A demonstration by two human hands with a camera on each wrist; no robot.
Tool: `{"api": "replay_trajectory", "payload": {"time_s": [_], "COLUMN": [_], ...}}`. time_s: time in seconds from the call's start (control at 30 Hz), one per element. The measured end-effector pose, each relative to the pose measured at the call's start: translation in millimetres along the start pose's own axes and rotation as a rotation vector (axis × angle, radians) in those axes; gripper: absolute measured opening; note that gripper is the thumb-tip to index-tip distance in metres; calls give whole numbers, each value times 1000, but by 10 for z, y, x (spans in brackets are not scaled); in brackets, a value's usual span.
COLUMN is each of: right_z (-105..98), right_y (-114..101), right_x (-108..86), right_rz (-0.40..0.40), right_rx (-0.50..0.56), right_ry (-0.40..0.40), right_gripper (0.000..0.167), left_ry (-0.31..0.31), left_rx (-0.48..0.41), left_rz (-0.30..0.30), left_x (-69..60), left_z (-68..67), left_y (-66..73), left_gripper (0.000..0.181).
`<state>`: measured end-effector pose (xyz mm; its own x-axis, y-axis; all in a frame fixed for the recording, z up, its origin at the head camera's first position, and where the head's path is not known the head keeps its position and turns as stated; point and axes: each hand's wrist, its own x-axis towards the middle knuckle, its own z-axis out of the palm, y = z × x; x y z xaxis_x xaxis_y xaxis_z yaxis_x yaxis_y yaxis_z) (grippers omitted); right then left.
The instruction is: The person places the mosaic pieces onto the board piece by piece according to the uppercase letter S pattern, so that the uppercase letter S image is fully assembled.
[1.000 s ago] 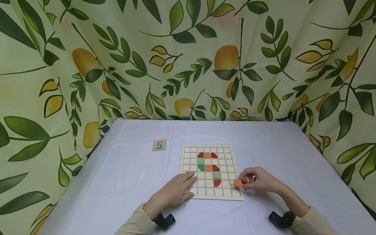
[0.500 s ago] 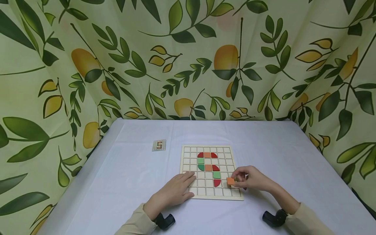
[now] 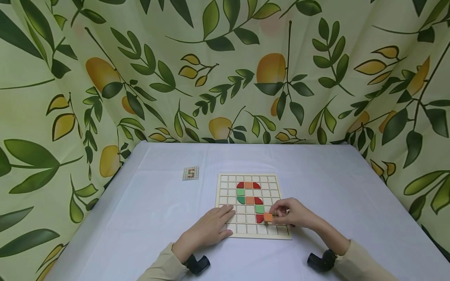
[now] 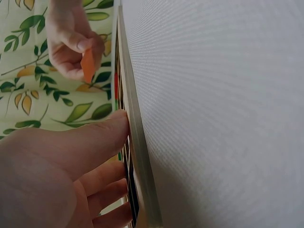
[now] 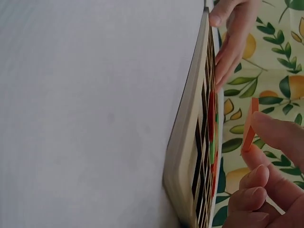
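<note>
A wooden grid board (image 3: pixel 230 230) lies flat on the table, with red, orange and green tiles set in its squares in a curving line. My right hand (image 3: pixel 295 214) pinches an orange square tile (image 3: pixel 268 217) between thumb and forefinger. In the head view this tile appears beside the lowest red quarter-round tile (image 3: pixel 259 219); the right wrist view shows the orange tile (image 5: pixel 250 124) held above the board. My left hand (image 3: pixel 207 228) rests on the board's left edge with fingers extended, and its thumb (image 4: pixel 102 137) touches the rim in the left wrist view.
A small card (image 3: pixel 190 173) printed with a gridded, coloured figure lies on the white tablecloth (image 3: pixel 158 203), beyond the board to the left. A leaf-and-fruit patterned curtain (image 3: pixel 225 78) hangs behind the table. Each wrist wears a black device (image 3: pixel 321 261).
My right hand has moved left over the board with the orange tile, from the board's right edge to beside the lowest red tile. The left hand has stayed put.
</note>
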<state>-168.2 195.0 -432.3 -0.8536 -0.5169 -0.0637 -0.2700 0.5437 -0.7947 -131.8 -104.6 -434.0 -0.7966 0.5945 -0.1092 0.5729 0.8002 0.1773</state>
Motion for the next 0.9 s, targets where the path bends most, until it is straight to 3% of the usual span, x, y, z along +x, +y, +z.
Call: {"api": "replay_trajectory", "payload": {"time_s": [0.63, 0.9], "right_z": [148, 204], "right_y": [-121, -192], "right_x": [139, 193], "right_rz": [-38, -14], "right_rx": [-35, -24], "right_ry": [27, 38], "right_gripper": [19, 20], "left_ry": [-9, -16], "left_rx": [7, -4], "left_rz": [-12, -23], "left_x": [7, 10], "left_z": [-6, 7], "left_y": [5, -1], "left_gripper": [58, 59]}}
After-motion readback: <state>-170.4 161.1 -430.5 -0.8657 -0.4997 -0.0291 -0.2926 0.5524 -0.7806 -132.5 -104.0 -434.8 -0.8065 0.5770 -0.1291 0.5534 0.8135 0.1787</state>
